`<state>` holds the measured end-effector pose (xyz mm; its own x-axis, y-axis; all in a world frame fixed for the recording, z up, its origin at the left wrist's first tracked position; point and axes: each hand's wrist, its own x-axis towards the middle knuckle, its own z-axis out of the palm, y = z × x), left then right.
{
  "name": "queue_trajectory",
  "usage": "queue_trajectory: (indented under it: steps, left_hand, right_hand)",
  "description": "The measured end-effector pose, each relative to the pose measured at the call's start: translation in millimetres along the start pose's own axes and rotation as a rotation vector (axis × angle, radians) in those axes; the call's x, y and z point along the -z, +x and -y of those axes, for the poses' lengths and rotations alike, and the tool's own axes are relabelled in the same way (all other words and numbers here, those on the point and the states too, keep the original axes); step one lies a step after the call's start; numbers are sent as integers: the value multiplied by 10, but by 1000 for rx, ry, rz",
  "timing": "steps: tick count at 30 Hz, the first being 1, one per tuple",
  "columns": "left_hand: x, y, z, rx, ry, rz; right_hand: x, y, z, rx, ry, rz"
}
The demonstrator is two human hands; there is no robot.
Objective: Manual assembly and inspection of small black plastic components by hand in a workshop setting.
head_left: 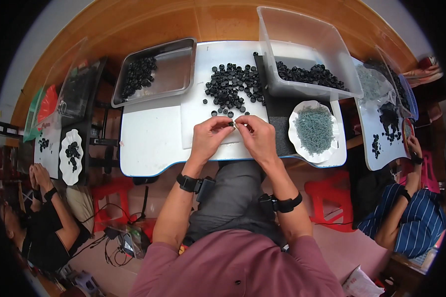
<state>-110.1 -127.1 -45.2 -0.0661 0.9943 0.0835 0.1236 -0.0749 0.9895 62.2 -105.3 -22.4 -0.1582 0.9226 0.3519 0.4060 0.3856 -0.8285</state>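
My two hands meet over the near part of a white table [148,133], fingertips almost touching. Between thumb and finger, my left hand [210,138] pinches a small black cap-like part [231,123]. Right beside it, my right hand [256,138] is closed in a pinch too; what sits in its fingertips is too small to name. Just beyond them lies a loose pile of small round black parts [233,86]. To the right, a white scalloped plate [294,141] carries a heap of thin grey-green pin-like pieces [314,129].
A metal tray [173,74] with black parts stands at the back left. At the back right is a clear plastic bin [307,49] with more of them. A dark mat [281,119] lies under the bin. Co-workers sit at tables on both sides; red stools [332,195] stand below.
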Motion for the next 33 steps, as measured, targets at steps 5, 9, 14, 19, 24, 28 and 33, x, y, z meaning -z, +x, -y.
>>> queue_trajectory:
  steps: [5,9,14,19,24,28,33]
  left_hand:
    - [-11,6,-2,-32,33,4]
    - [-17,1,18,-25,15,1]
    - [-16,1,34,-30,-3,-2]
    - [-41,13,45,-93,39,-25]
    - [-32,8,50,-63,65,-43]
    - [-27,9,68,-80,90,-36]
    - [-32,7,46,-58,90,-32]
  right_hand:
    - [1,6,16,-19,18,21]
    - [-34,-2,-23,-112,130,17]
    - [-39,-1,-27,-258,267,17]
    - [-65,-10,-91,-270,272,8]
    - [-84,-15,-86,-270,253,11]
    - [-76,-7,-34,-179,160,0]
    - [-125,-45,-69,-106,117,-27]
